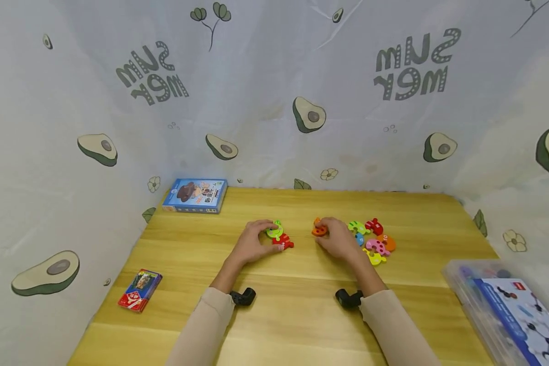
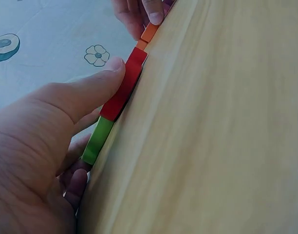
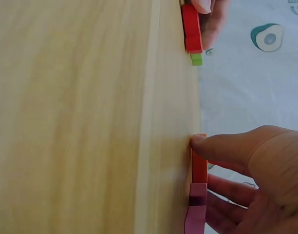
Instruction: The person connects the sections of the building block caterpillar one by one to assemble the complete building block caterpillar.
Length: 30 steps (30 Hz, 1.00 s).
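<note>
My left hand (image 1: 251,244) grips a green puzzle piece with a face (image 1: 275,230) and a red puzzle piece (image 1: 282,241), which lie joined flat on the wooden table. In the left wrist view its thumb presses the edge of the red piece, and its fingers curl behind the green one. Farther right, my right hand (image 1: 337,238) pinches an orange puzzle piece (image 1: 319,231) between thumb and fingers, apart from the red one. Next to that hand lies a cluster of loose pieces, among them a pink one (image 1: 376,247), a yellow one (image 1: 375,257) and a red one (image 1: 374,226).
A blue box (image 1: 195,195) lies at the back left of the table (image 1: 283,315). Nearer the left edge is a small red and blue card box (image 1: 140,290). A clear plastic case (image 1: 480,305) with a printed booklet stands at the right edge. Patterned cloth hangs behind.
</note>
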{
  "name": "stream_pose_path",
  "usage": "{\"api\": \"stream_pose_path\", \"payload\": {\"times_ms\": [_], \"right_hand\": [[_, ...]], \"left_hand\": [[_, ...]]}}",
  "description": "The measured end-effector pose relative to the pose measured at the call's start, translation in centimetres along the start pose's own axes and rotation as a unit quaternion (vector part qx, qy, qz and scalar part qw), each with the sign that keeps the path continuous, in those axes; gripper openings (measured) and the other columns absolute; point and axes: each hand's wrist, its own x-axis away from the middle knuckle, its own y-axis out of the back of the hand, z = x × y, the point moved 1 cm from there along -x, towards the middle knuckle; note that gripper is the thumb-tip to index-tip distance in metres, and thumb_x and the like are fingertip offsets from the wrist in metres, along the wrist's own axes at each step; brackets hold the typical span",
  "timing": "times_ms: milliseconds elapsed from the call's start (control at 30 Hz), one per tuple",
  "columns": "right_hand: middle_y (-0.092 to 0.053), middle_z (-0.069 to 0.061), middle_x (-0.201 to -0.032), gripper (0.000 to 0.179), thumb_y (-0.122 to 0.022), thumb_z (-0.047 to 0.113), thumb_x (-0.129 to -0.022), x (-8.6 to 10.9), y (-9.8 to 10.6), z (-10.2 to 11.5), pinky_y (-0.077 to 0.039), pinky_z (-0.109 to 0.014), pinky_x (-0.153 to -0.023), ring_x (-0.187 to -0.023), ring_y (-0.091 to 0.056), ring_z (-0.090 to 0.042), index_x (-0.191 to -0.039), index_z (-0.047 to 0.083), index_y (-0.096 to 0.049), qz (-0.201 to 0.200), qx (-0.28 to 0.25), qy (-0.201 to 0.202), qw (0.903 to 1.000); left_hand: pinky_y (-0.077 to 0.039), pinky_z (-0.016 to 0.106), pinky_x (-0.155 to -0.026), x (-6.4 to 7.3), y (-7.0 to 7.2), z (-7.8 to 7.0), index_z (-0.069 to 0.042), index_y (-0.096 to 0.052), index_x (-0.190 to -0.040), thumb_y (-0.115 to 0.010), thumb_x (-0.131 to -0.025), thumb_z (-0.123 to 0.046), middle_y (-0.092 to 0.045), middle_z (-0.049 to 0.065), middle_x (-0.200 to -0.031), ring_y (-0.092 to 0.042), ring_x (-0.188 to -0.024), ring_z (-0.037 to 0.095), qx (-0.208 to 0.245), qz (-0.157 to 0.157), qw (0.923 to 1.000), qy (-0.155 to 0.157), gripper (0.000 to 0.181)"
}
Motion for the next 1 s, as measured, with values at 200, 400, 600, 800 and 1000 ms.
{"api": "stream_pose_path", "payload": {"times_ms": [200, 400, 600, 800, 1000], "right_hand": [[-0.066, -0.021, -0.124, 0.028, -0.075, 0.014, -0.094, 0.2, 0.2, 0.2, -0.052, -0.049, -0.092, -0.105, -0.059, -0.034, -0.119, 0.002, -0.07, -0.015, 0.003, 0.006, 0.9999], [-0.066, -0.02, -0.128, 0.03, -0.073, 0.015, -0.096, 0.8, -0.1, 0.4, -0.051, -0.044, -0.088, -0.101, -0.058, -0.03, -0.123, 0.004, -0.069, -0.024, -0.03, 0.005, 0.9992], [-0.066, -0.018, -0.129, 0.032, -0.075, 0.016, -0.094, 1.5, -0.3, 1.0, -0.054, -0.051, -0.095, -0.11, -0.063, -0.035, -0.123, 0.005, -0.068, -0.051, -0.068, 0.002, 0.9964], [-0.07, -0.011, -0.115, 0.036, -0.08, 0.023, -0.091, 1.7, -0.6, 1.4, -0.052, -0.036, -0.08, -0.096, -0.063, -0.026, -0.122, 0.009, -0.07, -0.042, -0.081, 0.011, 0.9957], [-0.07, -0.008, -0.114, 0.037, -0.08, 0.023, -0.091, 2.0, -1.1, 2.1, -0.054, -0.038, -0.086, -0.096, -0.062, -0.023, -0.123, 0.009, -0.069, -0.002, -0.096, 0.015, 0.9952]], "left_hand": [[-0.036, 0.055, -0.12, -0.2, 0.5, -0.3, -0.021, -0.067, -0.136, -0.084, -0.084, -0.045, -0.054, 0.006, -0.152, -0.042, -0.146, 0.032, 0.0, 0.013, 0.9999, -0.009, 0.06], [-0.035, 0.054, -0.121, -0.1, 0.5, -0.1, -0.022, -0.066, -0.138, -0.082, -0.086, -0.043, -0.053, 0.005, -0.154, -0.042, -0.147, 0.032, -0.007, 0.024, 0.9996, -0.016, 0.058], [-0.034, 0.058, -0.121, 0.1, 0.5, -0.3, -0.022, -0.063, -0.142, -0.084, -0.083, -0.047, -0.05, 0.006, -0.157, -0.04, -0.148, 0.033, 0.002, 0.041, 0.999, -0.016, 0.068], [-0.033, 0.057, -0.122, 0.1, 0.5, -0.3, -0.025, -0.061, -0.144, -0.085, -0.083, -0.047, -0.049, 0.003, -0.158, -0.038, -0.149, 0.031, -0.008, 0.042, 0.999, -0.012, 0.069], [-0.032, 0.058, -0.122, 0.1, 0.5, -0.2, -0.026, -0.063, -0.143, -0.079, -0.089, -0.044, -0.05, 0.003, -0.157, -0.038, -0.149, 0.032, -0.009, 0.04, 0.999, -0.016, 0.059]]}}
